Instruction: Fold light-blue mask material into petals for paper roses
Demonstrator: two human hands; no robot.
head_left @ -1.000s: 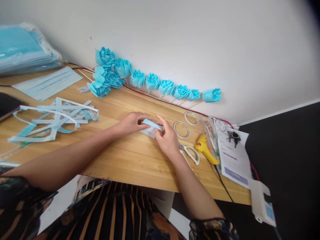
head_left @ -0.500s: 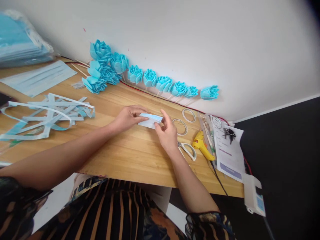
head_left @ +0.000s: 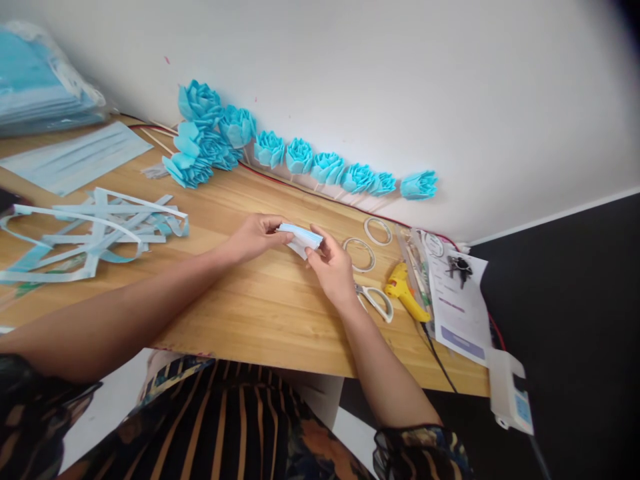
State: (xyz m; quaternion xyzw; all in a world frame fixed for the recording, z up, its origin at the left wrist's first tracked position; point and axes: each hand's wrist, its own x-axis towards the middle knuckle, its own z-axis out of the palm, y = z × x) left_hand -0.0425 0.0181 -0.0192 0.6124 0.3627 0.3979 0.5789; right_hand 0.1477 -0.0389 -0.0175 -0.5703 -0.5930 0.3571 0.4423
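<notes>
A small folded piece of light blue and white face-mask fabric (head_left: 301, 240) is held between my two hands above the wooden table (head_left: 260, 307). My left hand (head_left: 257, 238) pinches its left end, thumb on the near face. At the right end, my right hand (head_left: 333, 263) grips it between thumb and fingers. The piece bows slightly along its length, its layered blue edge toward the wall. White-handled scissors (head_left: 383, 307) lie just right of my right wrist, their blades partly hidden behind it. Two tape rolls (head_left: 361, 255) rest beyond that hand.
Blue fabric flowers (head_left: 327, 168) on sticks line the wall. Cut strips (head_left: 95, 233) lie heaped at left, near a flat mask sheet (head_left: 75, 160) and a bagged mask stack (head_left: 40, 87). At right are a yellow glue gun (head_left: 406, 293), papers (head_left: 457, 307) and keys (head_left: 460, 269).
The folded fabric has tilted and bowed a little between my hands. My right fingers have drawn in closer around its right end; my left hand keeps its pinch.
</notes>
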